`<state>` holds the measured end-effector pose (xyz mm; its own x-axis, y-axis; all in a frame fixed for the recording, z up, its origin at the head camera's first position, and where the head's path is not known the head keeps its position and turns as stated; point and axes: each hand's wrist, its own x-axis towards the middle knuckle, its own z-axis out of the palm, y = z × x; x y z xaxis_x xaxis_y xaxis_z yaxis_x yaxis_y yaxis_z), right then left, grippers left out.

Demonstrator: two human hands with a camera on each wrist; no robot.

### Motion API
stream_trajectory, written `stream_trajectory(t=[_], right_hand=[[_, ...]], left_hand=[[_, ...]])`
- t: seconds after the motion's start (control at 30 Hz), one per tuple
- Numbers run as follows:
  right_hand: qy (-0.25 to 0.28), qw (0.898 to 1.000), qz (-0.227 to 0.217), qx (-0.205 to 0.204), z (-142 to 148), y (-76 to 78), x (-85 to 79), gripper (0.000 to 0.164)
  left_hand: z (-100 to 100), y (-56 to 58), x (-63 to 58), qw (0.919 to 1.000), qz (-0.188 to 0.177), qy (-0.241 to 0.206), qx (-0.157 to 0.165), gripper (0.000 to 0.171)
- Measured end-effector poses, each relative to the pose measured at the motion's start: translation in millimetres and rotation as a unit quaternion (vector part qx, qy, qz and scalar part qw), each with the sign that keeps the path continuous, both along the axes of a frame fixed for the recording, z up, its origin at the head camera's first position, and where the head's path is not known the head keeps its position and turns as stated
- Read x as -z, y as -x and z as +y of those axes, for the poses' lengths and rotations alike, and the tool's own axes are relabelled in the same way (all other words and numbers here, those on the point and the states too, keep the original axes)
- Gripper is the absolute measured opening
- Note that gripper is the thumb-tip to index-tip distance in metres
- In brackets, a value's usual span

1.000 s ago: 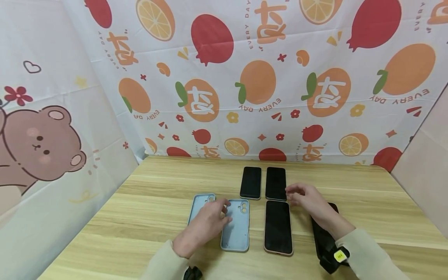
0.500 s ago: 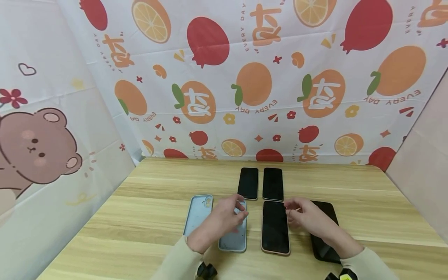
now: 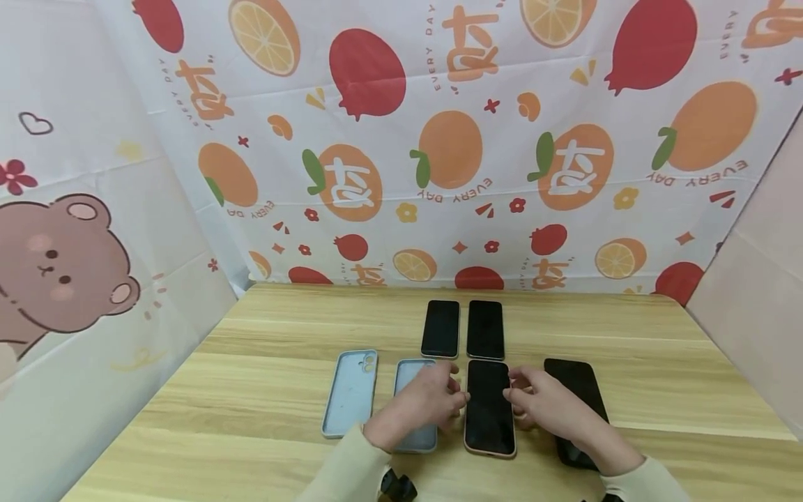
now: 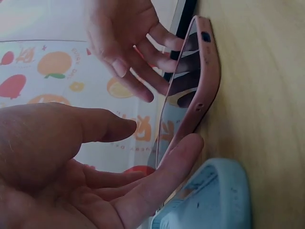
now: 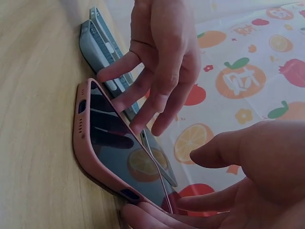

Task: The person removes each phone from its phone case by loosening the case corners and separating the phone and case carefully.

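A phone in a pink case [image 3: 489, 415] lies screen up on the wooden table between both hands. At its left side is the left hand [image 3: 429, 396], thumb and fingers apart; in the left wrist view its index finger [image 4: 164, 183] is at the pink case's edge, but contact is unclear. The right hand [image 3: 553, 406] is at the opposite side, its lower fingers [image 5: 147, 215] close against the case edge in the right wrist view. Neither hand has closed round the phone. One light blue phone case [image 3: 419, 440] lies partly hidden under the left hand.
Another light blue case [image 3: 351, 394] lies further left, hollow side up. Behind the pink-cased phone are two dark phones [image 3: 441, 329] side by side. A black phone-like slab [image 3: 576, 383] lies partly beneath the right forearm. A printed cloth [image 3: 452, 150] hangs behind the table.
The left hand has moved right, from over the blue cases to the pink-cased phone's left side. The right hand has come lower, alongside the same phone. The view has shifted slightly.
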<state>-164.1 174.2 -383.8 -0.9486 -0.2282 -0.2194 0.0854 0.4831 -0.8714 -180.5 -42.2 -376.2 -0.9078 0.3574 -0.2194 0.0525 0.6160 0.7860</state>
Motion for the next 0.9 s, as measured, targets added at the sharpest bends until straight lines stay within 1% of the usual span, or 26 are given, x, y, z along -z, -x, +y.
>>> stream_trajectory(t=[0.17,0.33,0.4,0.47,0.57,0.67,0.77,0.83,0.87,0.9], right_hand=[[-0.003,1.0,0.0,0.0,-4,1.2,0.2,0.052],[-0.016,1.0,0.007,-0.002,-8,2.0,-1.5,0.051],[-0.009,1.0,0.006,-0.002,-8,1.6,-2.2,0.05],[-0.001,1.0,0.004,-0.002,-7,1.1,-2.6,0.05],[0.009,1.0,0.001,-0.004,-5,0.4,-2.7,0.049],[0.025,1.0,-0.002,-0.015,-3,-0.4,-2.7,0.049],[0.042,0.999,-0.006,-0.03,-2,-1.0,-2.5,0.05],[0.047,0.998,-0.008,-0.037,-1,-1.5,-2.3,0.05],[0.048,0.998,-0.008,-0.039,0,-1.5,-2.2,0.05],[0.047,0.998,-0.008,-0.04,0,-1.6,-1.9,0.05]], left_hand=[[0,0.0,2.9,0.9996,-0.023,-0.015,-0.006,0.048],[-2,1.4,4.4,0.9991,-0.027,-0.033,-0.009,0.049],[-3,1.5,4.8,0.9984,-0.029,-0.046,-0.013,0.05],[-3,1.8,5.3,0.9967,-0.034,-0.071,-0.019,0.052],[-2,2.4,6.8,0.9914,-0.049,-0.118,-0.029,0.054],[-1,3.2,8.0,0.9834,-0.07,-0.164,-0.032,0.055],[1,3.6,8.9,0.9727,-0.095,-0.21,-0.024,0.053],[2,4.0,10.2,0.9665,-0.104,-0.234,-0.015,0.049],[3,4.0,10.8,0.9644,-0.107,-0.241,-0.011,0.047],[4,4.1,11.6,0.964,-0.106,-0.244,-0.009,0.046]])
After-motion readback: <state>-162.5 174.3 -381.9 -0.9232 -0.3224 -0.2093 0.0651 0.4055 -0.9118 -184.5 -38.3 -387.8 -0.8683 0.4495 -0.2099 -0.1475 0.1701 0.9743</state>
